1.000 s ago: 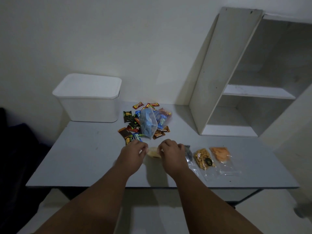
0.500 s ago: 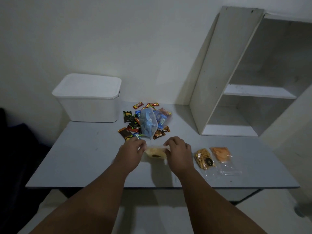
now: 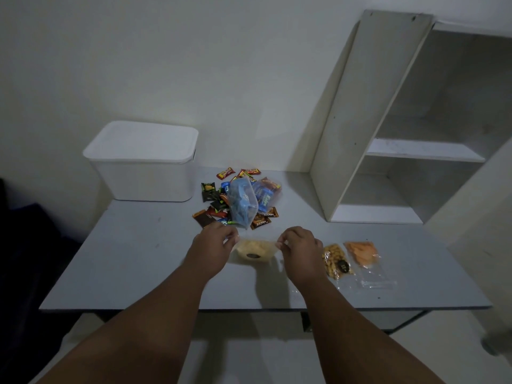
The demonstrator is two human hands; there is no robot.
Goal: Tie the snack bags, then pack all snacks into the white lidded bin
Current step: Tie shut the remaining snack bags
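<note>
A clear bag of pale yellow snacks [image 3: 254, 250] is stretched between my hands over the table's near middle. My left hand [image 3: 213, 249] pinches its left top corner and my right hand [image 3: 299, 249] pinches the right one. To the right lie a clear bag of golden nuts [image 3: 336, 261] and a clear bag of orange chips [image 3: 363, 253], both flat with open ends towards me. Behind my hands is a heap of small wrapped snacks [image 3: 213, 202] with two bluish plastic bags [image 3: 242, 203] on top. The white lidded bin [image 3: 144, 162] stands at the back left, lid on.
The grey table [image 3: 138, 259] ends just below my forearms. A white open shelf unit [image 3: 388, 120] stands on its back right corner against the wall. A dark shape fills the floor area to the left of the table.
My hands have drawn apart, pulling the yellow snack bag's top wide between them. The bag is lifted slightly and more of it shows.
</note>
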